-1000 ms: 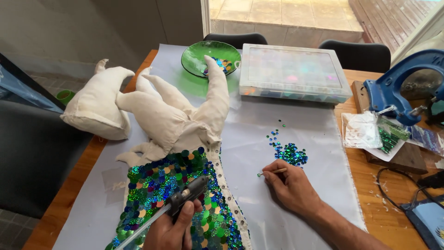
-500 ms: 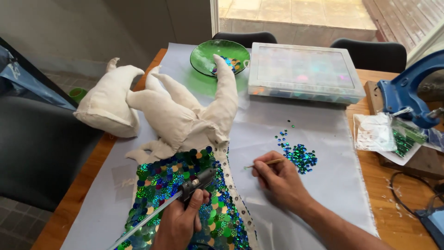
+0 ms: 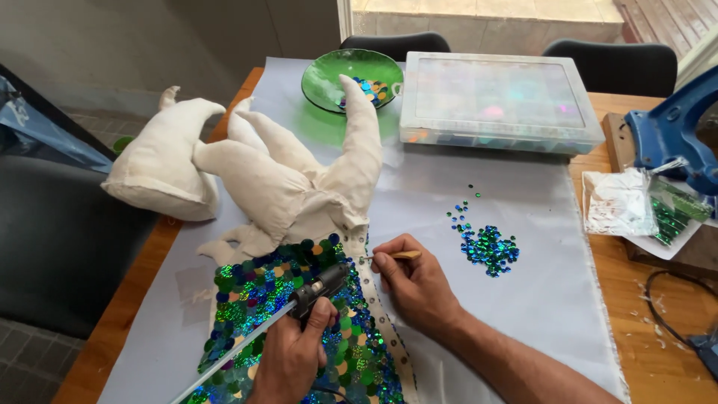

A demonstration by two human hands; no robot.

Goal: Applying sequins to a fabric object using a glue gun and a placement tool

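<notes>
Two hands are sequinning a stuffed cloth figure on a wooden desk (image 3: 658,352).

The left hand (image 3: 288,359) is wrapping its fingers around a black hot-glue gun (image 3: 318,288), its nozzle lying over the green-and-blue sequinned panel (image 3: 262,307). The right hand (image 3: 419,284) is pinching a thin wooden stick (image 3: 396,256), tip touching the panel's upper edge below the cream stuffed body (image 3: 284,187). Judging from this, keeping the glue dot small and pressing each sequin flat so it overlaps its neighbour would serve best. A loose sequin pile (image 3: 486,247) is lying nearby on the pale sheet (image 3: 538,299).
</notes>
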